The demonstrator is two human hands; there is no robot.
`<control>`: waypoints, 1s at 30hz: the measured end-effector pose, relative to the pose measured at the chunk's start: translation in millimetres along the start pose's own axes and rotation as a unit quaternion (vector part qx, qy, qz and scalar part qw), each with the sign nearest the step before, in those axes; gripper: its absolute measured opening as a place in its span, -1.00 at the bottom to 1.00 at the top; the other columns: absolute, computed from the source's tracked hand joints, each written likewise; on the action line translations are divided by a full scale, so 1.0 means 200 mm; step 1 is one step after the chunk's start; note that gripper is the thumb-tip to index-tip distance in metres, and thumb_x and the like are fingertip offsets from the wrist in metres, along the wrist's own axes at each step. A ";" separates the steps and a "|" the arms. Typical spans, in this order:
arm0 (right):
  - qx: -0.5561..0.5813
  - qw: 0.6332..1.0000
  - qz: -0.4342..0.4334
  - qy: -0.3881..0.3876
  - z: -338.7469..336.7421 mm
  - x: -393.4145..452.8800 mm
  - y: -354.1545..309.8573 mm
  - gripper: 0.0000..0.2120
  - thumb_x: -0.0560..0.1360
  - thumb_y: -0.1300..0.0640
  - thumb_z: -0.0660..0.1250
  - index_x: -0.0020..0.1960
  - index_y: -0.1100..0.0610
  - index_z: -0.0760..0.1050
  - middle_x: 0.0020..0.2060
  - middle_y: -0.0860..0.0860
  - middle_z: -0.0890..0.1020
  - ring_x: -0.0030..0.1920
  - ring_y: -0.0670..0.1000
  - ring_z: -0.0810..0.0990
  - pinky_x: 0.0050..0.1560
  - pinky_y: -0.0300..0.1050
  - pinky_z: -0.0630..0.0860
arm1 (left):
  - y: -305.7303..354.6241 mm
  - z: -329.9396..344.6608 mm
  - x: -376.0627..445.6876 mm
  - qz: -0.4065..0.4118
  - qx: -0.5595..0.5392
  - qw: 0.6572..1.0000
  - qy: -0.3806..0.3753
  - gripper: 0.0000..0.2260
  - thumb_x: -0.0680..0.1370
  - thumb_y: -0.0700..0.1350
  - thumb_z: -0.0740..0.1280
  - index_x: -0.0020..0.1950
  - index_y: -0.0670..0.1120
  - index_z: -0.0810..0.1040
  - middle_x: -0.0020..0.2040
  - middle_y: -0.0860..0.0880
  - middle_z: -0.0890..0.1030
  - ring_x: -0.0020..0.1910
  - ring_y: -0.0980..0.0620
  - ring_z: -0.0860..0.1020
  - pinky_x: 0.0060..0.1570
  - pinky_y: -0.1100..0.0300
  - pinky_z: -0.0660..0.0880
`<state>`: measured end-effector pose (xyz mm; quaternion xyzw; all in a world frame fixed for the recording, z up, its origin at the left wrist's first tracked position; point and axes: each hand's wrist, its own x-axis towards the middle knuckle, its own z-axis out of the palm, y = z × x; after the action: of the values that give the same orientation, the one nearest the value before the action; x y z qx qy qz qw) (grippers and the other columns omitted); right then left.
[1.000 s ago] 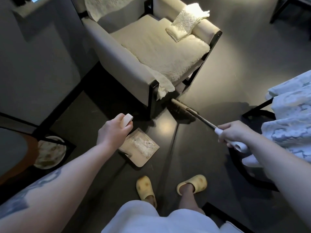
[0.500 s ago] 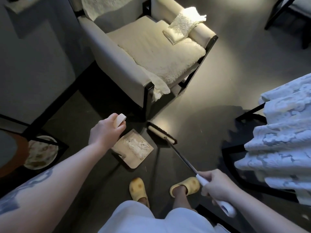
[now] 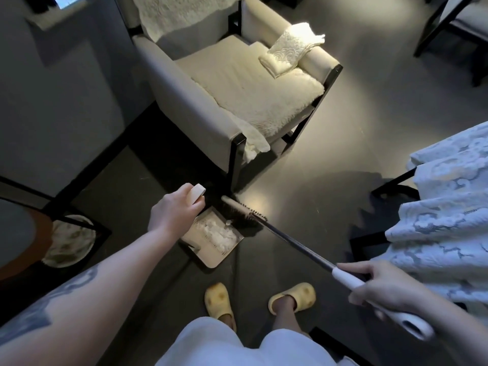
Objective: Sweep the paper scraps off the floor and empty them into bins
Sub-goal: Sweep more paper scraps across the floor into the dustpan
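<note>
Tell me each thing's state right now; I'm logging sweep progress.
left hand: grips the dustpan handle.
right hand: grips the broom handle.
dustpan: on the floor, paper scraps inside.
broom: bristles at the dustpan's mouth.
armchair: unoccupied, folded cloth on its arm.

Dark glossy floor (image 3: pixel 356 107), lit patch near centre. Cream armchair (image 3: pixel 227 83) against grey wall (image 3: pixel 66 101). Lace cloth (image 3: pixel 449 207) at right.
</note>
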<state>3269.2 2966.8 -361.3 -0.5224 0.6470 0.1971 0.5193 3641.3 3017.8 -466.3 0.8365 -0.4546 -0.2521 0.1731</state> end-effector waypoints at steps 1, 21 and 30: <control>0.004 1.000 -0.001 0.007 0.07 0.03 -0.01 -0.38 0.30 0.36 0.42 0.25 -0.15 0.52 -0.44 0.07 0.65 -0.57 0.06 0.49 -0.48 -0.18 0.43 | 0.00 0.00 -0.01 0.000 -0.003 1.000 0.000 -0.83 0.61 0.10 0.27 0.10 0.04 0.51 -0.22 0.02 0.56 -0.25 0.00 0.55 -0.25 0.08 0.52; 0.164 0.985 0.051 -0.014 0.09 -0.23 0.14 -0.38 0.18 0.35 0.48 0.20 0.00 0.54 -0.40 0.25 0.61 -0.64 0.04 0.43 -0.60 -0.29 0.33 | -0.05 -0.02 -0.11 0.020 -0.034 0.999 -0.008 -0.87 0.61 0.08 0.30 0.08 0.06 0.48 -0.21 0.06 0.55 -0.25 0.05 0.54 -0.27 0.08 0.53; 0.176 0.981 0.040 0.070 0.14 -0.06 0.05 -0.69 0.36 0.47 0.34 -0.06 0.12 0.65 -0.39 0.20 0.50 -0.57 0.05 0.40 -0.59 -0.27 0.30 | -0.09 -0.03 -0.30 0.007 -0.051 0.999 -0.002 -0.92 0.61 0.04 0.31 0.00 0.06 0.47 -0.27 0.05 0.55 -0.33 0.08 0.54 -0.43 0.17 0.40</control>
<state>3271.6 2999.0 -364.0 -0.4089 0.7269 0.0638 0.5481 3630.1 3078.4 -454.8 0.8226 -0.4476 -0.2759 0.2165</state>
